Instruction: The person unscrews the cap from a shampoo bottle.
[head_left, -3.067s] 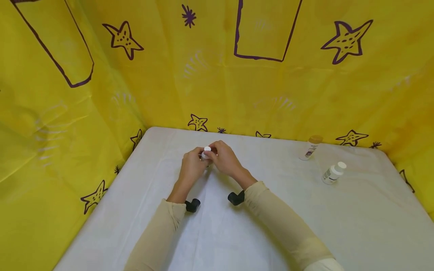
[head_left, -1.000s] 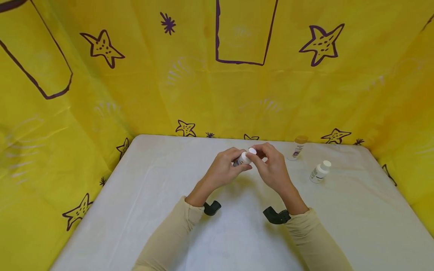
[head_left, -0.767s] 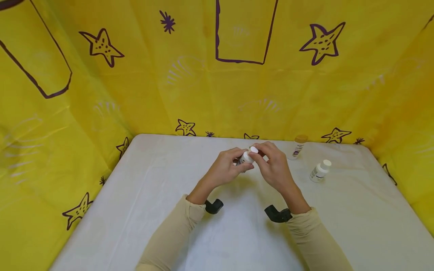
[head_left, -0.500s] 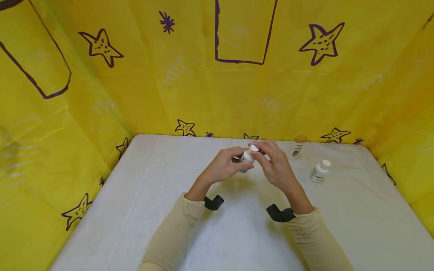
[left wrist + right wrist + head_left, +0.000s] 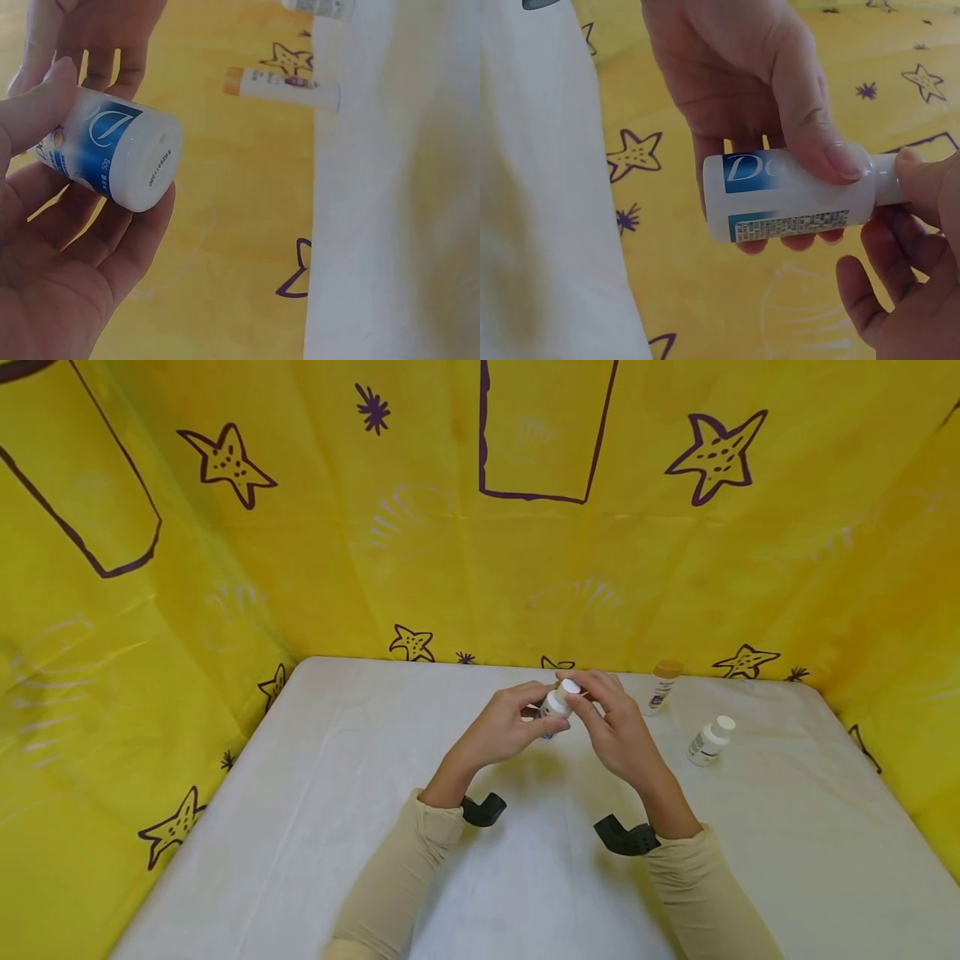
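Observation:
A small white bottle with a blue label (image 5: 105, 146) is held off the table, tilted, with its cap end toward the right hand. My left hand (image 5: 498, 727) grips the bottle's body, thumb on one side and fingers round the other, as the right wrist view shows. The thumb and fingers of my right hand (image 5: 618, 731) pinch the white cap (image 5: 572, 687). In the right wrist view the cap (image 5: 887, 178) sits on the bottle's neck. Whether it is loose or tight I cannot tell. The bottle's base, with printed digits, shows in the left wrist view.
On the white-covered table (image 5: 337, 793), to the right of the hands, stand a white bottle with an orange cap (image 5: 663, 687) and a white-capped bottle (image 5: 708, 742). A yellow patterned cloth (image 5: 435, 568) rises behind and at the sides. Black mounts are on both wrists.
Since the oldest frame, both hands have moved right in the view with the bottle, and the camera has shifted. Over the last second the bottle drifts slightly right while the right fingers shift on the cap.

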`<move>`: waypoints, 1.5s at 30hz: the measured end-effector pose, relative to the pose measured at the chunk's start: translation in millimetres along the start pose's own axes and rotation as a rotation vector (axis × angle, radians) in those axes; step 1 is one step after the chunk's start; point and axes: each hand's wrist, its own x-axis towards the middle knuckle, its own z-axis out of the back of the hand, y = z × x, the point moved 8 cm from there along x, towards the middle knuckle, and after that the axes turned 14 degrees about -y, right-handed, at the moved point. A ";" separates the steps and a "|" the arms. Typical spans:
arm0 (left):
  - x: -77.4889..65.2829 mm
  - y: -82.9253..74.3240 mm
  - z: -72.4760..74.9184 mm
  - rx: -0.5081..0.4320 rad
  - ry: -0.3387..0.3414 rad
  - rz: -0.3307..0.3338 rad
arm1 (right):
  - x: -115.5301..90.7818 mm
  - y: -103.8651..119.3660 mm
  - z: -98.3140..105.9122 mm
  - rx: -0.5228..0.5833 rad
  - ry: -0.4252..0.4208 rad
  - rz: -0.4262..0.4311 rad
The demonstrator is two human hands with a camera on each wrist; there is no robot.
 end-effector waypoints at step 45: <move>-6.2 -8.5 6.8 -0.032 -0.028 0.043 | -7.1 9.3 11.5 0.079 0.025 -0.109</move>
